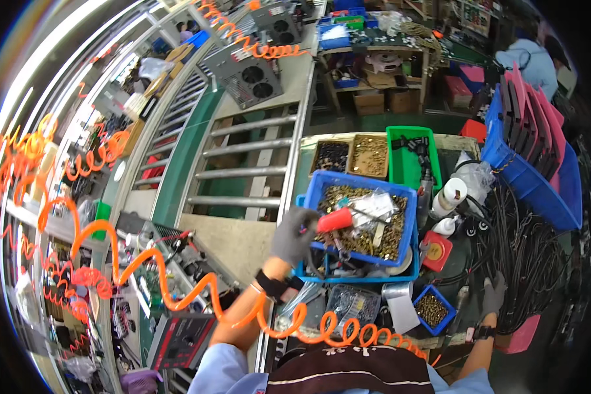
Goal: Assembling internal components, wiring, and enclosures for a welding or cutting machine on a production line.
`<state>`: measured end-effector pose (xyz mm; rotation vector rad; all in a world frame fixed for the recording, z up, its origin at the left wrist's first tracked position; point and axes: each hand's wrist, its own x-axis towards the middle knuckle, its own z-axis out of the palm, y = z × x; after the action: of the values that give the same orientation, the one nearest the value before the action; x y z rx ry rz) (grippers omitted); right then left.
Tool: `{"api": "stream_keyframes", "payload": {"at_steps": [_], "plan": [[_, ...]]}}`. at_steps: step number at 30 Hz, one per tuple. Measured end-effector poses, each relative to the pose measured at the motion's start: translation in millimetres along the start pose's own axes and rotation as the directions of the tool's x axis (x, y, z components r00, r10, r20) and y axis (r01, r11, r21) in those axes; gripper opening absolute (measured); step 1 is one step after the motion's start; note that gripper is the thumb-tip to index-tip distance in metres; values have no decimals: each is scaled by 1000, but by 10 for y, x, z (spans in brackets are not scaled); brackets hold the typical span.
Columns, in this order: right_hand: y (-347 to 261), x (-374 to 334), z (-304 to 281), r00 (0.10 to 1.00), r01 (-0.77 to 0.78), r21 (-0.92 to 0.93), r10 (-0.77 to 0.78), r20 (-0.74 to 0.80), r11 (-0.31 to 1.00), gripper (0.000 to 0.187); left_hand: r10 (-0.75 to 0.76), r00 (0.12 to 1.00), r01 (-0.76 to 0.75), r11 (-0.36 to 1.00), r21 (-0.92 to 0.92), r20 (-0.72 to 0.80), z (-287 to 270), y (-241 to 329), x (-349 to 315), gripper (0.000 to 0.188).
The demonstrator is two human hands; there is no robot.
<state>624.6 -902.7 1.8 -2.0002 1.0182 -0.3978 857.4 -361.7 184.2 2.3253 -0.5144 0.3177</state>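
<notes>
At the far left, an orange coiled air hose loops down across the lower frame and passes in front of the person's chest; it looks springy and light, likely to tug back when stretched.

The left hand, in a grey knit glove with a dark wrist strap, reaches to the near left edge of the blue bin on the bench. Its fingers are curled around the dark end of a tool with a red handle, which lies tilted over the bin's contents. The handle looks like stiff plastic, thick enough for a full wrap of the hand, and probably light; the glove should keep it from slipping. The red part seems the natural place to hold it, away from the thin metal end.

The bin holds a heap of small brass-coloured screws and a clear plastic bag. The screws are hard, small and loose, so they would likely scatter if scooped carelessly.

Further right stand a white bottle and a small red container.

At the far right, the right hand, also gloved, rests on a bundle of black cables hanging over the bench edge. Its fingers seem loosely bent on the strands, though I cannot tell whether they pinch any. The cables look limp, tangly and fairly heavy as a mass.
</notes>
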Motion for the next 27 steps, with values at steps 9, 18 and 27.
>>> {"api": "stream_keyframes", "payload": {"at_steps": [9, 18, 27], "plan": [[-528, 253, -51, 990, 54, -220, -23, 141, 974, 47, -307, 668, -98, 866, 489, 678, 546, -1539, 2366, 40], [-743, 29, -320, 994, -76, 29, 74, 80, 997, 23, -323, 418, -316, 825, 469, 849, 1536, -2044, 2837, 88], [-523, -904, -334, 902, -269, -448, 386, 194, 853, 35, -150, 486, -297, 898, 324, 861, 1737, -2471, 2598, 23]]}}
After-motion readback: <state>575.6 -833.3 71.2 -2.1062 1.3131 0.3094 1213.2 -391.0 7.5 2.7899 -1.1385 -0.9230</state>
